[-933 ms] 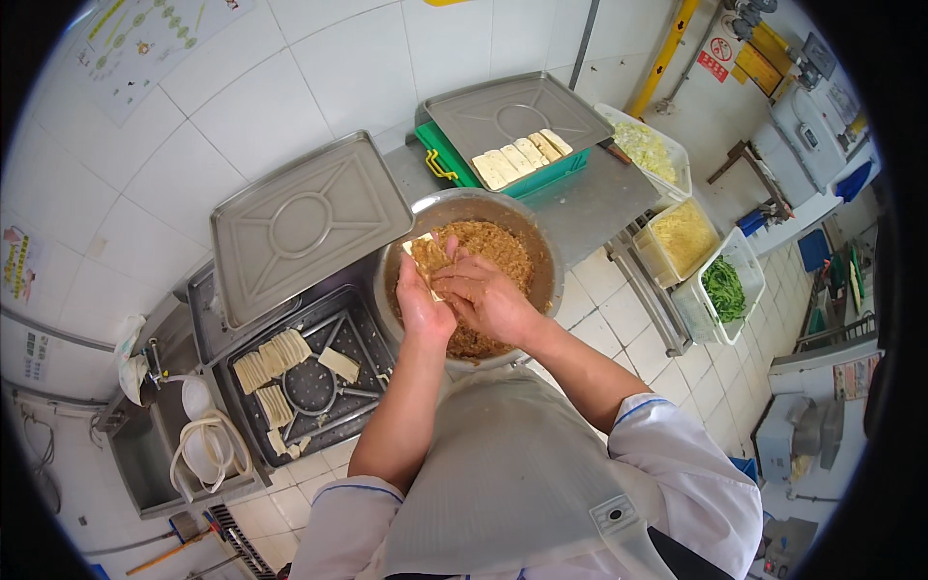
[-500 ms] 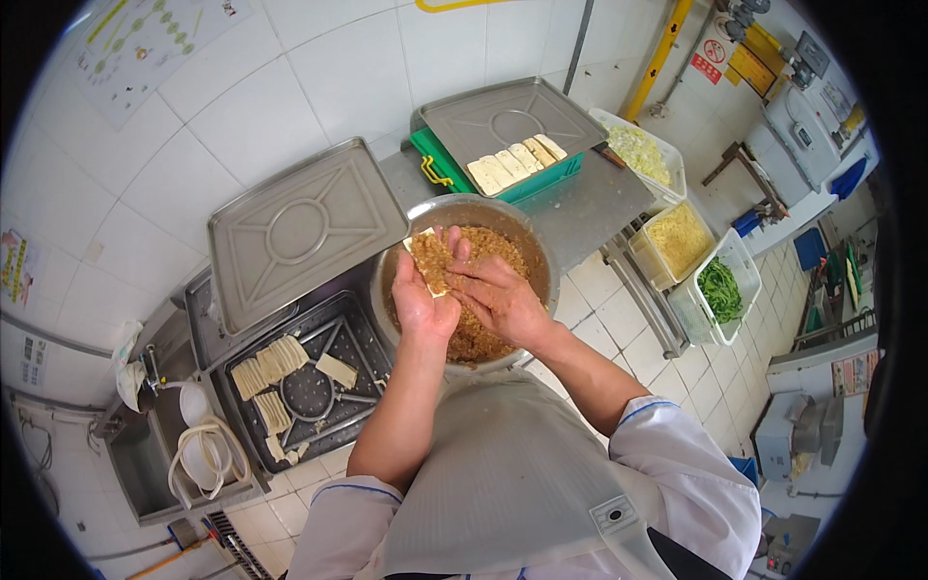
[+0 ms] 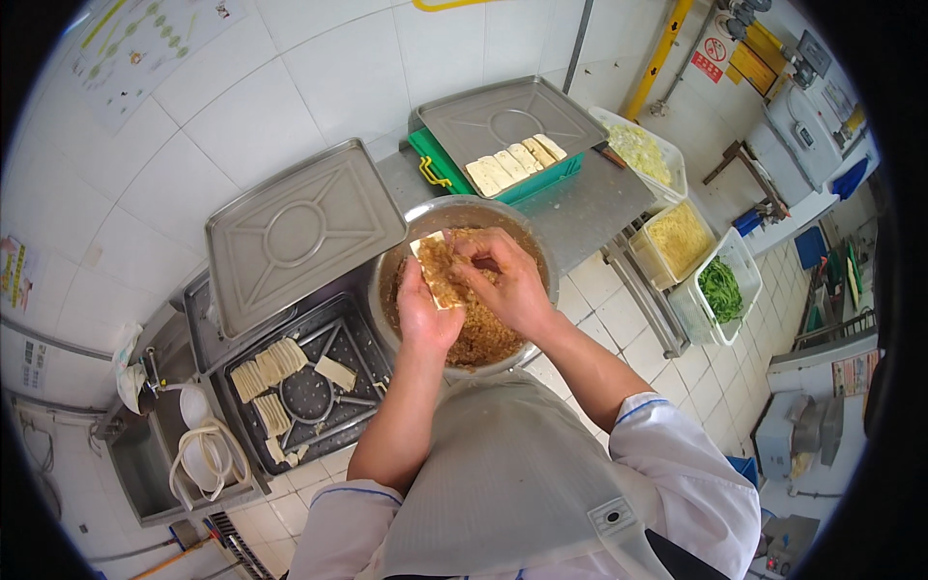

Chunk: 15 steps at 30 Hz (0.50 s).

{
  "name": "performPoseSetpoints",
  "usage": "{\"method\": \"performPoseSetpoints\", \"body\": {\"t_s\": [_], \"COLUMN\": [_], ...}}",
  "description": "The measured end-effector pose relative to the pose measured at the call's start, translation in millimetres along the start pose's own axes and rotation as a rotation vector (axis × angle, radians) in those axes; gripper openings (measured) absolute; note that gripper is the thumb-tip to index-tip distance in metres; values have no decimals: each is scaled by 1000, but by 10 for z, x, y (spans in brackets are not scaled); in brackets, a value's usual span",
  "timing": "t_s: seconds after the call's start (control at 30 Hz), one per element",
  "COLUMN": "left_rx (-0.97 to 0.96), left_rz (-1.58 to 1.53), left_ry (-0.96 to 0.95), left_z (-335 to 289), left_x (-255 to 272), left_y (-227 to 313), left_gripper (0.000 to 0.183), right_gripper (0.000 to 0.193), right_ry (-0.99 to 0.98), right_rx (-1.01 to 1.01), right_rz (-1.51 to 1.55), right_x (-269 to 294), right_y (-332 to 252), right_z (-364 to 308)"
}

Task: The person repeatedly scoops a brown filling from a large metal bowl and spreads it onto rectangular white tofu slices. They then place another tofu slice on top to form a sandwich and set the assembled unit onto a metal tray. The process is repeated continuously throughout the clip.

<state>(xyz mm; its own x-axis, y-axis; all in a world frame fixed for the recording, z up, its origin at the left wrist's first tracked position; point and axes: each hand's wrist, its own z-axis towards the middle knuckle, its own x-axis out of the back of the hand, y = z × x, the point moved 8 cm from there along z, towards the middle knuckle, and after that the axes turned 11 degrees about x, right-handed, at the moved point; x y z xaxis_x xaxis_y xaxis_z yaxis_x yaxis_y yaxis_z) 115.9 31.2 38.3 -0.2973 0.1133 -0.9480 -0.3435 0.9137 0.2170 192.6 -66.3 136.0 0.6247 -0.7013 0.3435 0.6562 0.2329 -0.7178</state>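
Observation:
On the palm and fingers of my left hand (image 3: 425,314) lies a white slice of tofu (image 3: 421,248), held over a steel bowl. Brown minced filling (image 3: 442,275) covers most of it, leaving a pale rim at the far and near ends. My right hand (image 3: 507,285) bends over the slice from the right, fingers curled and closed, the tips touching the filling and partly hidden. Beneath both hands, the round steel bowl (image 3: 551,256) contains more of this brown mince (image 3: 483,338).
Left of the bowl, a dark tray (image 3: 333,416) has several plain tofu slices (image 3: 269,367). A metal tray (image 3: 307,232) leans behind it. Several filled slices (image 3: 517,164) stand on a green crate (image 3: 541,184). To the right are tubs of shredded food (image 3: 677,237) and chopped greens (image 3: 718,290).
My right hand has gone from fingers laid flat across the filling to curled fingers at its right side. More of the coated slice shows, with the filling spread wider.

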Motion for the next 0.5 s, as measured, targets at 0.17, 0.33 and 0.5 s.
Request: {"method": "performPoseSetpoints", "body": {"t_s": [0.17,0.33,0.5], "left_rx": [141,124,141], "left_rz": [44,29,-7], "left_ry": [4,-8,-88], "left_z": [-49,-58,-44], "left_x": [45,86,64], "left_y": [-250,-194,-161], "left_gripper": [49,47,48], "right_gripper": [18,32,40], "right_ry": [-181,-203,-288], "right_rx": [207,335,362], "right_rz": [-250,-275,-246], "right_x": [-150,-93,-102], "right_y": [42,-1,7], "right_z": [265,156,51]}}
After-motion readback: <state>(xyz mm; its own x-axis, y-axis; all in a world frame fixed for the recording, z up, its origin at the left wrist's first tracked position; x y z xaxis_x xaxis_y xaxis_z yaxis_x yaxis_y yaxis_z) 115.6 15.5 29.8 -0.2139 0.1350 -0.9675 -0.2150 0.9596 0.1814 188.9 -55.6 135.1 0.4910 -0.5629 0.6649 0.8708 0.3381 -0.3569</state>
